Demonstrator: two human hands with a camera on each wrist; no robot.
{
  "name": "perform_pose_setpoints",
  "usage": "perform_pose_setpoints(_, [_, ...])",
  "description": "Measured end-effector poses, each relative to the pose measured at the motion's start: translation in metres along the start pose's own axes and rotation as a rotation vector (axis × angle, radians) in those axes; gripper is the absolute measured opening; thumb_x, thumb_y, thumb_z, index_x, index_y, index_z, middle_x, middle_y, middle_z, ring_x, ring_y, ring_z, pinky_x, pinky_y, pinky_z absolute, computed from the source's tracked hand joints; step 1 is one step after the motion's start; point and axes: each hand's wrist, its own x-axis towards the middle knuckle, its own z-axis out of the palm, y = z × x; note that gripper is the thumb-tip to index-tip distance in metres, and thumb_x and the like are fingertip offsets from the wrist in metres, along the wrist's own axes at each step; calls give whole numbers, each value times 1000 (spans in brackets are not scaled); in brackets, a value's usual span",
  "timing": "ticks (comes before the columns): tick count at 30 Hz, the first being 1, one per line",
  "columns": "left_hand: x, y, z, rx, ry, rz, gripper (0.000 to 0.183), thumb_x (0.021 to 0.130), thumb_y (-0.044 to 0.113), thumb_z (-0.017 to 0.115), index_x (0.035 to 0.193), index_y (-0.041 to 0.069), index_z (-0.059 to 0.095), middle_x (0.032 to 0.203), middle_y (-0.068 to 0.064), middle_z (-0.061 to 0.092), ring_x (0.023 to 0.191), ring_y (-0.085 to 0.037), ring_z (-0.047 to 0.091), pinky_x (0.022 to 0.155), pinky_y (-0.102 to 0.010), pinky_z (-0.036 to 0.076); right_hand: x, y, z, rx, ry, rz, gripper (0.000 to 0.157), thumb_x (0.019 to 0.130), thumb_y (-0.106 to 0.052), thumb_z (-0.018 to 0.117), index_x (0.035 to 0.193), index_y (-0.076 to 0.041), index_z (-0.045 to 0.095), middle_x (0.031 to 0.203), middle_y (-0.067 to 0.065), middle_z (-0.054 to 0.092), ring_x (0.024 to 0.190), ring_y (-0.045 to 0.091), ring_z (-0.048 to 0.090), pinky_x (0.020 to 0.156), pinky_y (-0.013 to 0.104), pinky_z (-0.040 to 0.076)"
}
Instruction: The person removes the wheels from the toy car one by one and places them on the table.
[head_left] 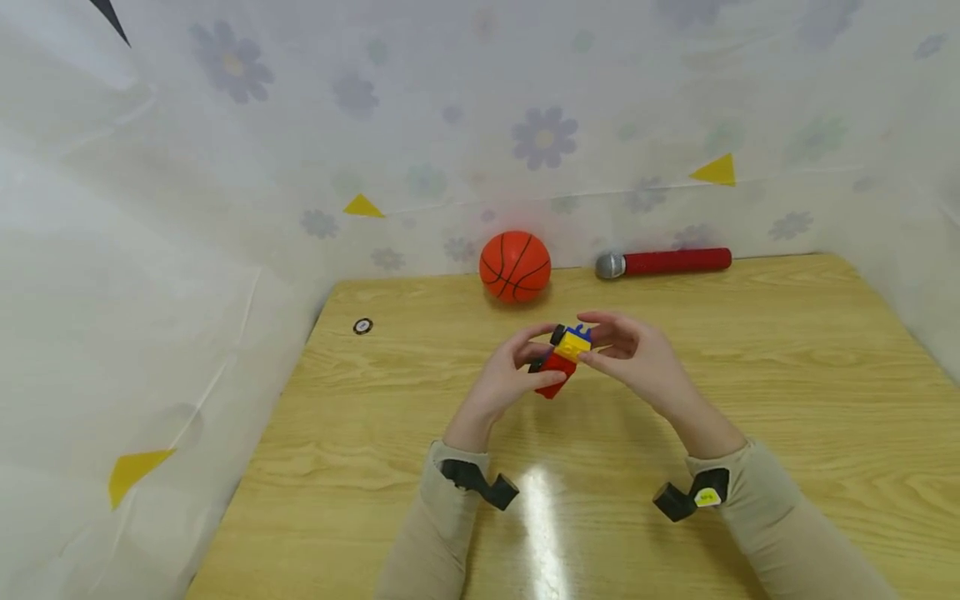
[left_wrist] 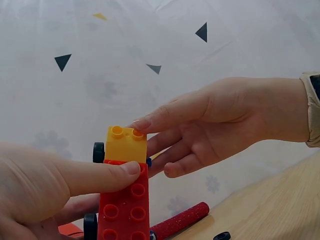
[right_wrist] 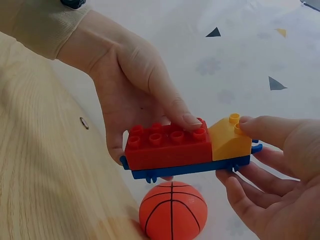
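Note:
A toy block car is held up over the table between both hands. Its blue base carries a long red block and a sloped yellow block. Black wheels show on one side, while on the other the blue pegs stand bare. My left hand grips the red end, thumb on top and fingers underneath. At the yellow end, my right hand pinches with its thumb at the studs and its fingers by the base.
An orange basketball and a red microphone with a grey head lie along the table's back edge. Toward the left is a small dark-rimmed disc. A small black round piece shows near the microphone. Patterned sheeting surrounds the table.

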Motion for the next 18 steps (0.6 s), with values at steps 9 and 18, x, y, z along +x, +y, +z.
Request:
perform_pose_setpoints(9, [-1, -2, -2, -34, 40, 66, 67, 85, 2, 76, 144, 17, 50, 124, -12, 69, 114, -17, 61, 94, -31, 53, -1, 2, 0, 36, -26, 13, 50, 90, -15, 74, 136, -5, 57, 114, 18, 62, 96, 4, 65, 85, 13, 54])
perform_pose_setpoints(18, [-2, 0, 1, -69, 19, 58, 61, 87, 4, 74, 142, 19, 52, 126, -13, 66, 107, -17, 62, 82, -28, 57, -2, 2, -3, 26, -44, 14, 51, 91, -14, 73, 138, -3, 55, 116, 19, 61, 97, 4, 65, 85, 13, 54])
